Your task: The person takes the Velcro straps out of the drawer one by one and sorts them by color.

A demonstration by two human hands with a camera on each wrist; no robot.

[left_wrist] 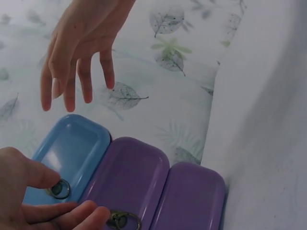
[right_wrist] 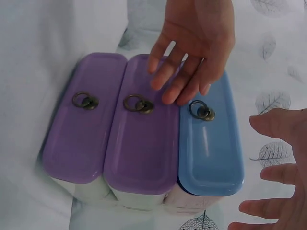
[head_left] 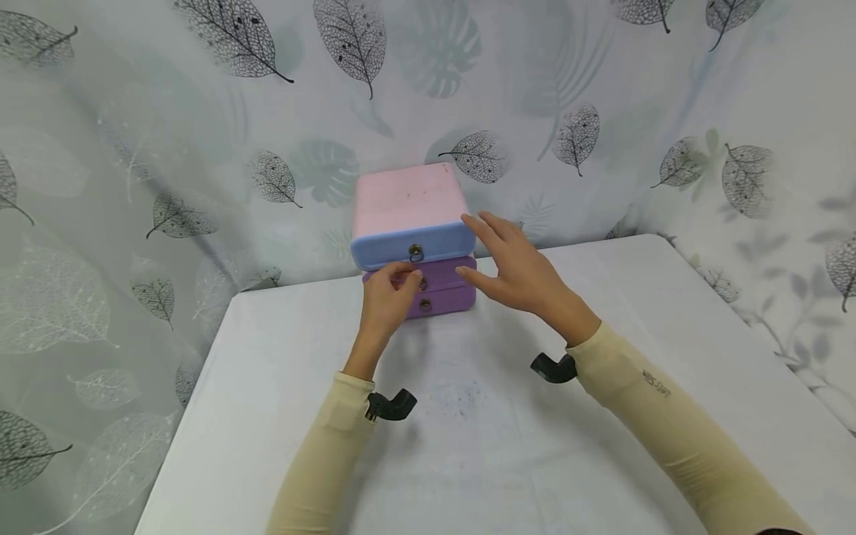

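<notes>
A small three-drawer chest with a pink top (head_left: 409,199) stands at the back of the white table. Its upper drawer front (head_left: 377,251) is blue, and the two purple drawer fronts (right_wrist: 85,139) lie below it. Each front has a brass ring pull (right_wrist: 202,112). My left hand (head_left: 389,303) is at the front of the chest, its thumb and loosely bent fingers around the level of the blue drawer's ring; the ring is not gripped. My right hand (head_left: 518,267) hovers at the chest's right side, fingers spread and holding nothing.
The white table (head_left: 468,461) spreads in front of the chest. Leaf-patterned cloth (head_left: 428,96) hangs close behind it and along both sides. A dark camera mount (head_left: 393,406) juts inward from the left wrist, another (head_left: 553,368) from the right.
</notes>
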